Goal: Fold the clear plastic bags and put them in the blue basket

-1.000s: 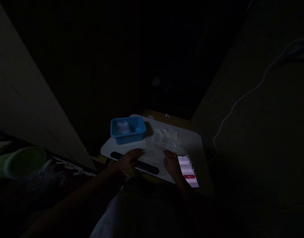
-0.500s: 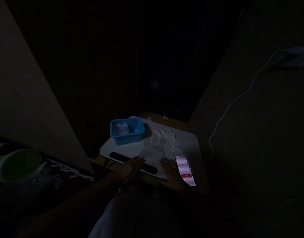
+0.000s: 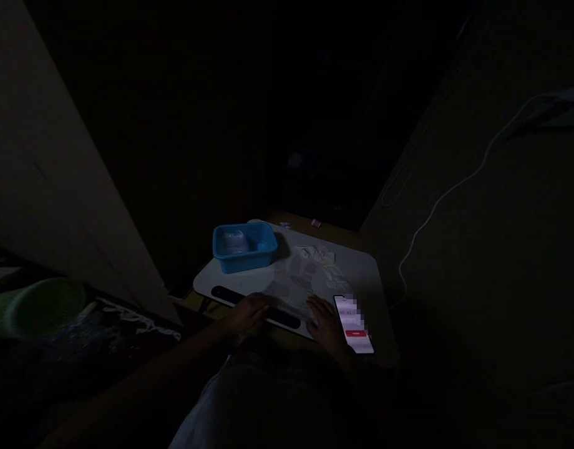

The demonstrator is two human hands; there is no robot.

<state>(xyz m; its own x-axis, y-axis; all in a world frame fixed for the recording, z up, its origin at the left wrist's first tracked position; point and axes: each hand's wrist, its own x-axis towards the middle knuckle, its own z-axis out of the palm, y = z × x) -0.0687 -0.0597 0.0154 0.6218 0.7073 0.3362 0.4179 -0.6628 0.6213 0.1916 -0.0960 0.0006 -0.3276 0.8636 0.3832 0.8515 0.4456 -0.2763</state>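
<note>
In dim light my left hand [image 3: 248, 313] rests over the long black strip [image 3: 282, 317] along the near edge of the white table [image 3: 203, 274], fingers loosely bent and holding nothing I can see. My right hand [image 3: 325, 323] lies on the tabletop with its fingers a little apart and nothing under grip. Just right of it is a phone [image 3: 354, 324] with a lit screen and a red button. A blue plastic basket [image 3: 247, 262] stands at the far left, with a pale, clear-looking packet [image 3: 234, 242] inside. Thin whitish pieces [image 3: 317, 254] lie toward the far right.
A small pink-and-white item [image 3: 316, 223] and another small pale item [image 3: 285, 224] lie beyond the table's far edge. On the right a white cable [image 3: 437, 202] hangs along the wall. A green tub [image 3: 48, 305] is on the floor at left.
The whole view has shifted slightly to the right. My left fingers are more bent than before, and the right fingers have curled a little. The basket and phone stay in place on the table.
</note>
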